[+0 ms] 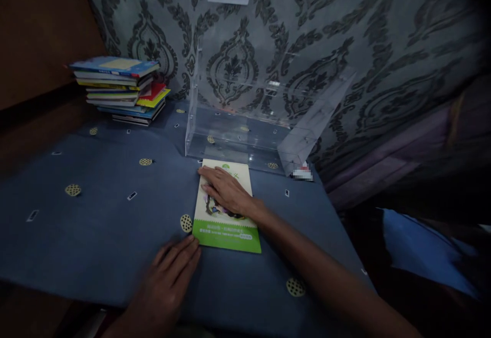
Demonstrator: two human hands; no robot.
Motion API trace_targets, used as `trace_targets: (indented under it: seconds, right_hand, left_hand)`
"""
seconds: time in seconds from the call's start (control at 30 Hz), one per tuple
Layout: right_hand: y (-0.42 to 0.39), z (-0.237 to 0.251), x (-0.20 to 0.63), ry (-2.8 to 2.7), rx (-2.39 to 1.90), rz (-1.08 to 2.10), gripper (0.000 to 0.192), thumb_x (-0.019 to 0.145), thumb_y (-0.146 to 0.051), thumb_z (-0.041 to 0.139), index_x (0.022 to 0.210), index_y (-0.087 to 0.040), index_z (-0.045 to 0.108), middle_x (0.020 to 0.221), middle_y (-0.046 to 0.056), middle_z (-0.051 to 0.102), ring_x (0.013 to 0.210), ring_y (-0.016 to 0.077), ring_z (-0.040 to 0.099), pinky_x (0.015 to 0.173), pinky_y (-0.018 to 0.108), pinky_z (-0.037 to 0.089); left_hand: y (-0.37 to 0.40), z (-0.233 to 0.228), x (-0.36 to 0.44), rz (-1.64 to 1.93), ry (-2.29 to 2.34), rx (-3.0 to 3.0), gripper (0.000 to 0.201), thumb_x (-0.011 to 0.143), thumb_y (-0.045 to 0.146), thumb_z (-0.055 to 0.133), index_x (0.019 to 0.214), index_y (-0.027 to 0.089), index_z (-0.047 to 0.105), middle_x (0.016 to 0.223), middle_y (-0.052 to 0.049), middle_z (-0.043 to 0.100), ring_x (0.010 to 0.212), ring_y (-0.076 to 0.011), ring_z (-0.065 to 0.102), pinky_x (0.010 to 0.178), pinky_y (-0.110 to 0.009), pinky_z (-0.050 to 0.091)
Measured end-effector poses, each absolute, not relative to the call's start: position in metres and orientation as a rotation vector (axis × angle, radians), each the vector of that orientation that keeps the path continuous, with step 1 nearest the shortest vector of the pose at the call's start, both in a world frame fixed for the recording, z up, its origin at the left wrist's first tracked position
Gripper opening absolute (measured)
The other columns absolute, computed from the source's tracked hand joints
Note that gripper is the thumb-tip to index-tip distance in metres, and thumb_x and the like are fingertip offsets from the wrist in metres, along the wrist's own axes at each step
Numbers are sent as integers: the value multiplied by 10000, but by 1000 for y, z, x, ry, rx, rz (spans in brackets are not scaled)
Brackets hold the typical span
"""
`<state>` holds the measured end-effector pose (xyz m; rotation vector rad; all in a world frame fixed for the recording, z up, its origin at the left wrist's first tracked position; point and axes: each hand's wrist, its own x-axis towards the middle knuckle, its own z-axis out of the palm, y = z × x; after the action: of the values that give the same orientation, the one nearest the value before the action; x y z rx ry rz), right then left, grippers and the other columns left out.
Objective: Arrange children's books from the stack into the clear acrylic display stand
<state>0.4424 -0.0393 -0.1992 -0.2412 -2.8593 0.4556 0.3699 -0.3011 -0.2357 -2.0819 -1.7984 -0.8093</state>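
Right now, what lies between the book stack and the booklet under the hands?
In the head view, only blue tablecloth with printed spots separates the book stack from the booklet.

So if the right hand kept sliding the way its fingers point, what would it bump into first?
The right hand lies flat on the green-and-white booklet, fingers pointing up and left. Going on, it would probably meet the clear plastic box at its near left corner, though depth is unclear.

I see a glossy paper booklet [226,215] lying on matt blue cloth [95,225] that covers the desk. Far behind it is a clear, shiny plastic box [245,138], and far left a stack of glossy paper-covered books [118,90].
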Motion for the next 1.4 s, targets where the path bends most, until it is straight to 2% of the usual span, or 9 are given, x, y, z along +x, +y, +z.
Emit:
trace_targets:
  seconds: [0.2,0.33,0.47,0.73,0.87,1.0,1.2,1.3,1.4]
  right_hand:
    - [-17,-202,429,-2867,-327,392,420,1050,-307,442,1438,-153,490,1506,133,537,1432,221,466,1214,464,351]
    - [-16,-202,426,-2861,-349,381,409,1051,-305,444,1432,-171,503,1519,109,527,1426,212,473,1213,441,348]
    - [-19,-201,432,-2862,-416,388,422,1044,-278,447,1430,-117,508,1527,135,512,1448,227,443,1229,448,317]
    - [-48,-212,490,-2736,-586,361,468,1041,-374,436,1450,-156,502,1534,181,489,1484,253,386,1211,533,324]
    - [-78,-220,521,-2668,-645,350,485,1032,-389,454,1442,-136,509,1525,192,497,1472,281,404,1204,546,342]
    - [-99,-227,536,-2606,-800,263,521,1008,-395,501,1451,-122,493,1571,237,410,1492,346,351,1179,582,367]
    - [-106,-225,538,-2599,-926,291,564,992,-385,533,1480,-114,457,1580,263,378,1486,374,350,1174,581,379]
    - [-106,-219,539,-2612,-950,415,572,1003,-382,509,1496,-100,441,1603,252,338,1505,361,310,1205,556,343]
    - [-106,-211,541,-2604,-989,613,604,1006,-402,496,1535,-129,393,1643,211,266,1532,343,242,1232,545,286]
  left_hand:
    - [-299,-232,368,-772,-1744,-2088,488,883,-29,333,1249,95,630,1220,-124,722,1218,-219,604,1006,-365,435]
    - [-299,-228,365,-712,-1731,-2085,509,865,-2,366,1285,132,621,1195,-116,728,1186,-214,621,966,-350,472]
    - [-299,-226,362,-576,-1798,-2103,562,836,-4,379,1315,178,609,1213,-99,720,1136,-210,645,921,-339,507]
    - [-292,-216,361,-530,-1779,-2135,462,852,12,407,1219,186,628,1145,-84,718,1040,-212,663,880,-318,563]
    - [-283,-211,360,-531,-1857,-2140,414,890,28,401,1175,223,627,1051,-55,711,974,-207,664,793,-300,574]
    - [-256,-208,347,-664,-1930,-2110,302,981,147,406,1179,212,625,1032,-67,704,927,-214,670,796,-335,572]
    - [-204,-220,322,-798,-2116,-2070,439,994,367,444,1363,147,535,1312,-171,650,1289,-333,568,982,-508,518]
    - [-190,-222,319,-1138,-2277,-2105,507,974,434,449,1381,142,527,1332,-178,642,1278,-333,583,1030,-520,489]
    - [-185,-215,318,-1638,-2505,-1949,567,884,527,565,1327,173,569,1314,-156,660,1256,-323,606,1031,-448,503]
